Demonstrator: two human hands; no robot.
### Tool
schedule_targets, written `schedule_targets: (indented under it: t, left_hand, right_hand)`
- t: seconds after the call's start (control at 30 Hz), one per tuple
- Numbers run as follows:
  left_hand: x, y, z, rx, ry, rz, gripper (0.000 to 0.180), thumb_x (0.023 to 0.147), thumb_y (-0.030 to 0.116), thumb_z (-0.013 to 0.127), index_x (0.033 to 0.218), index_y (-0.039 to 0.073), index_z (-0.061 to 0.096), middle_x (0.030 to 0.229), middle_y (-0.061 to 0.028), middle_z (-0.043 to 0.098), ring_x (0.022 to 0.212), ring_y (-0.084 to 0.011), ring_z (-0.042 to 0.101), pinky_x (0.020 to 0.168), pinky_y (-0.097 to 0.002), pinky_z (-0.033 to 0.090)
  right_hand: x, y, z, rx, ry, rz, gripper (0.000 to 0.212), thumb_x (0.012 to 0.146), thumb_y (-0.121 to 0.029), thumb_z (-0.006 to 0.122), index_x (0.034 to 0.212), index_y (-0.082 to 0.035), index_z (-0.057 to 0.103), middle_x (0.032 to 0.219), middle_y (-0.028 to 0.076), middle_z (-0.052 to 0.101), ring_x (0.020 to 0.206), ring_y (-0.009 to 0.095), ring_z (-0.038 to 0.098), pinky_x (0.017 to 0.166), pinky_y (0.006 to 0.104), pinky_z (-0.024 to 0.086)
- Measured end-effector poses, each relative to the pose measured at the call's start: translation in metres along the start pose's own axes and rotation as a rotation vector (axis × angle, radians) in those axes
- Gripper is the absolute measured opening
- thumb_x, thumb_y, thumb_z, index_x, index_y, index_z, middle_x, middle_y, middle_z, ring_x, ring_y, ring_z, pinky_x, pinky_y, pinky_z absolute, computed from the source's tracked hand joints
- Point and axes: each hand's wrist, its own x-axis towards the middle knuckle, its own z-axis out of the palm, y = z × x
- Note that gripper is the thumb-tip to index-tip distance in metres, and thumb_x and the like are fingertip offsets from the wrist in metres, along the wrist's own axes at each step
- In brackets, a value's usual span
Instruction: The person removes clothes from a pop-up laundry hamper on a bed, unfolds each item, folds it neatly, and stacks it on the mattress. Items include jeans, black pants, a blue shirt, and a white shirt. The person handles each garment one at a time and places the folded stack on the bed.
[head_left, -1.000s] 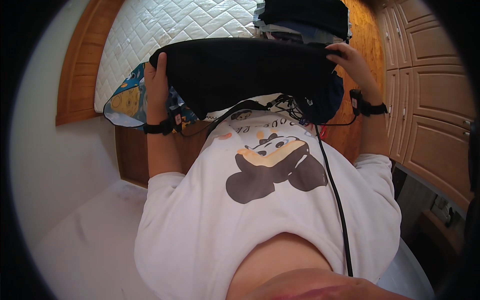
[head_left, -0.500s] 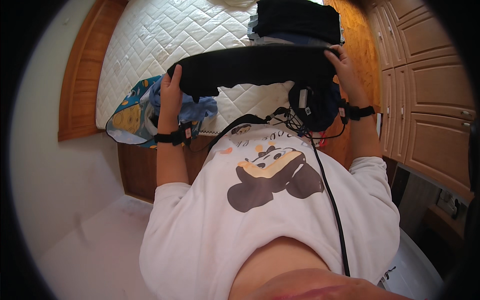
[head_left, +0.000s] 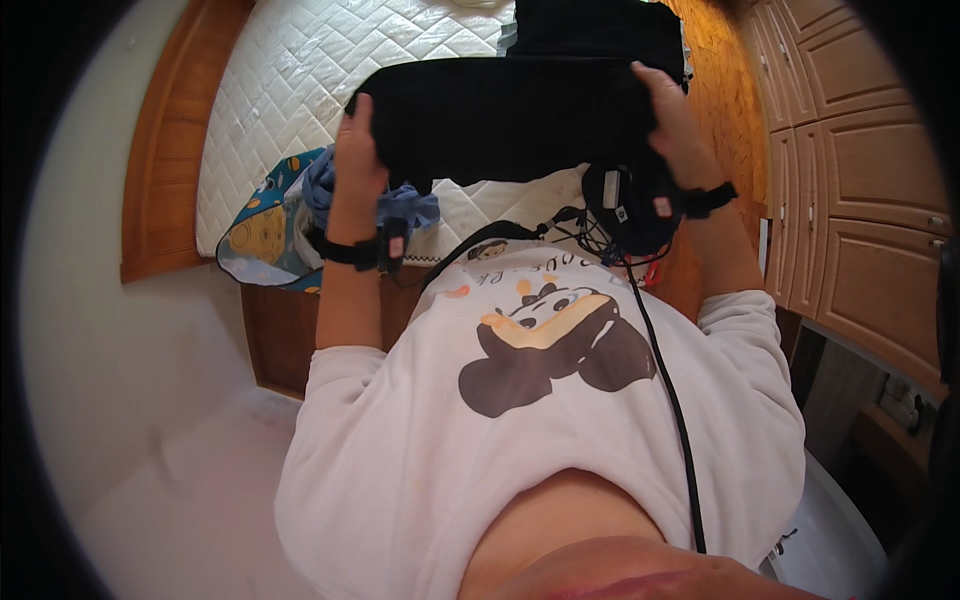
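Head view: both hands, left hand (head_left: 357, 150) and right hand (head_left: 672, 110), clasp black garment (head_left: 505, 115).

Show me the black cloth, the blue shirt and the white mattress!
black cloth (head_left: 510, 115): head view, middle of the fabric.
blue shirt (head_left: 405, 207): head view, crumpled part.
white mattress (head_left: 300, 70): head view, bare quilted top.

Soft, even daylight brightens the white quilted mattress (head_left: 300, 70) ahead of me; the black folded cloth (head_left: 505, 120) I grip loses its detail in shadow, and the fisheye rim bends edges and fades to black
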Motion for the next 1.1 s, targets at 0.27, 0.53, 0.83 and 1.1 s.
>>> schedule_targets:
  t: [0.27,0.53,0.83,1.1]
  left_hand:
    - [-0.066,-0.078,0.108,0.896,-0.667,0.622,0.050,0.091,0.003,0.056,0.138,-0.001,0.038,0.147,-0.0301,0.025,0.139,-0.0374,0.027,0.112,-0.0418,0.025]
    - [-0.040,-0.064,0.045,0.754,-0.572,0.293,0.063,0.085,0.005,0.065,0.142,0.005,0.039,0.139,-0.0149,0.046,0.125,-0.0258,0.047,0.101,-0.0367,0.042]
    - [-0.025,-0.088,0.056,0.727,-0.897,-0.093,0.042,0.077,0.010,0.079,0.112,0.006,0.057,0.112,-0.0055,0.055,0.108,-0.0176,0.051,0.095,-0.0300,0.042]
    - [0.044,-0.059,0.073,0.583,-0.631,0.257,0.022,0.089,0.002,0.062,0.111,0.003,0.058,0.103,-0.0013,0.063,0.094,-0.0107,0.060,0.084,-0.0275,0.049]
  right_hand:
    - [-0.042,0.044,0.095,-0.387,-0.284,-0.353,0.050,0.087,-0.028,0.073,0.123,0.000,0.054,0.096,0.003,0.062,0.081,0.008,0.058,0.068,0.0200,0.047]
    - [-0.056,0.002,0.033,-0.787,-0.734,-0.507,0.022,0.085,-0.001,0.067,0.107,0.001,0.061,0.108,0.007,0.063,0.101,0.017,0.059,0.089,0.0277,0.047]
    - [-0.072,-0.016,0.015,-0.870,-0.816,-0.611,0.022,0.083,0.006,0.064,0.103,-0.001,0.062,0.107,0.008,0.063,0.101,0.022,0.060,0.089,0.0301,0.048]
    - [-0.031,-0.003,-0.018,-0.865,-0.387,-0.467,0.039,0.083,-0.016,0.074,0.118,-0.004,0.062,0.103,0.009,0.065,0.095,0.018,0.062,0.083,0.0288,0.049]
